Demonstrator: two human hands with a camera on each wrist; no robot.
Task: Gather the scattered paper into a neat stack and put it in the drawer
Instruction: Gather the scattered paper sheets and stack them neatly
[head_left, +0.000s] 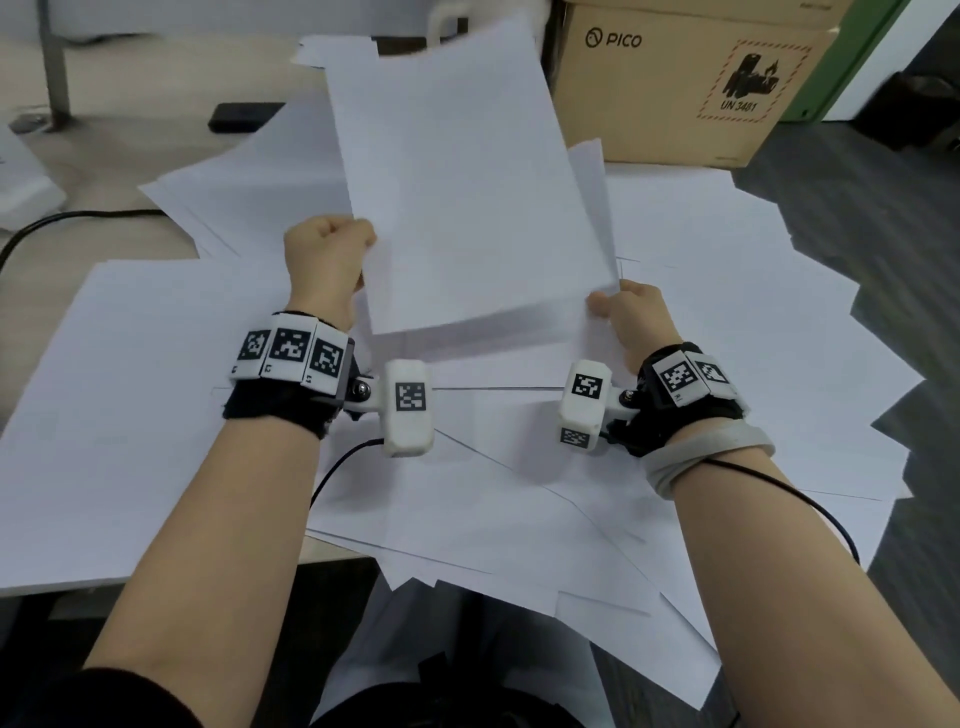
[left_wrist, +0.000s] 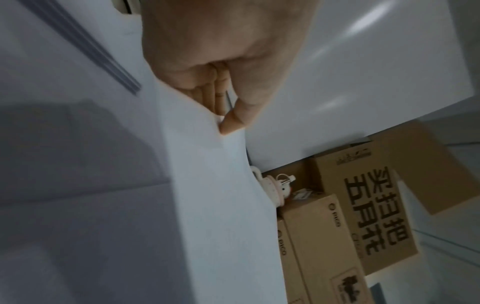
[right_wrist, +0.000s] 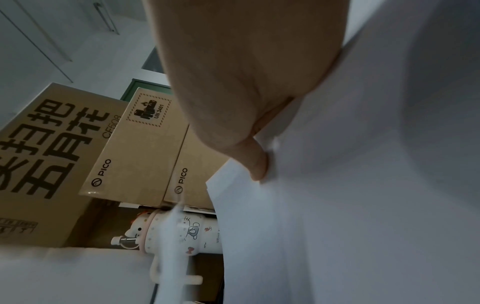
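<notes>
Pinching a raised sheaf of paper (head_left: 467, 192), left hand (head_left: 328, 260) at nine o'clock, right hand (head_left: 631, 317) at four (loose sheets (head_left: 701, 322) below).

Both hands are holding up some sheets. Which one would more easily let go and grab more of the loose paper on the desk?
Probably the right hand. It only pinches the lifted sheets at their lower corner, while the left hand holds their side edge firmly. More loose paper lies on the right.

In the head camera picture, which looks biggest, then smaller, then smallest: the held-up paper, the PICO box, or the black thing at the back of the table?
1. Held-up paper, though it is nearest the camera.
2. PICO box, partly cut off.
3. Black thing, smallest.
</notes>
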